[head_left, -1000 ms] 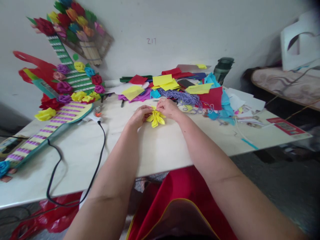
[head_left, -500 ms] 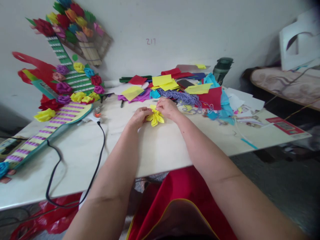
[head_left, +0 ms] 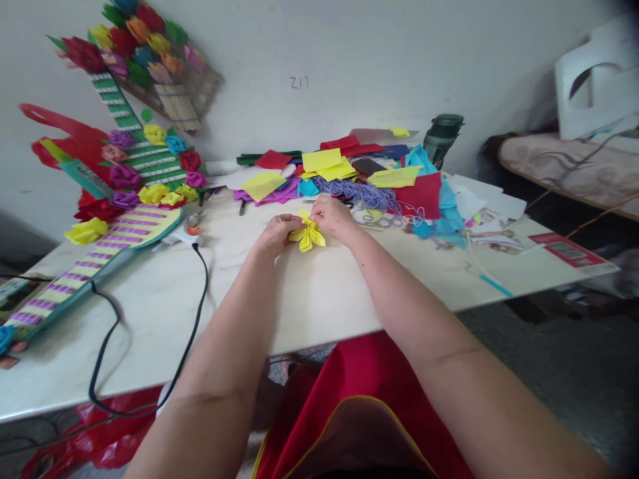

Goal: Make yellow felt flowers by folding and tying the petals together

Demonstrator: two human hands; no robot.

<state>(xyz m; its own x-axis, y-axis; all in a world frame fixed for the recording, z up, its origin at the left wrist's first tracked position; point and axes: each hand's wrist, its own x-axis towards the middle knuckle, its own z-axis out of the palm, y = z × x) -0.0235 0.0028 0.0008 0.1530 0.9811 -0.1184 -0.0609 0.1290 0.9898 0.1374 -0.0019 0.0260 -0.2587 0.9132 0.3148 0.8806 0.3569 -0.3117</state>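
Observation:
A yellow paper flower (head_left: 310, 236) with spread petals is held just above the table, between my two hands. My left hand (head_left: 277, 233) pinches its left side, fingers closed on the petals. At the upper right of the flower, the fingertips of my right hand (head_left: 329, 214) are closed on another petal. Behind my hands lie a tangle of purple yarn (head_left: 367, 194) and a pair of scissors (head_left: 382, 218). Part of the flower's back is hidden by my fingers.
Coloured paper sheets (head_left: 322, 161) are heaped along the wall beside a dark green bottle (head_left: 442, 141). On the left stands a striped board (head_left: 107, 256) decorated with paper flowers. A glue gun (head_left: 184, 233) trails a black cord (head_left: 204, 293) over the table (head_left: 319, 299).
The petals facing me look slightly more spread, and the flower has turned a little in my fingers. Both hands keep their pinch; the whole view has shifted slightly.

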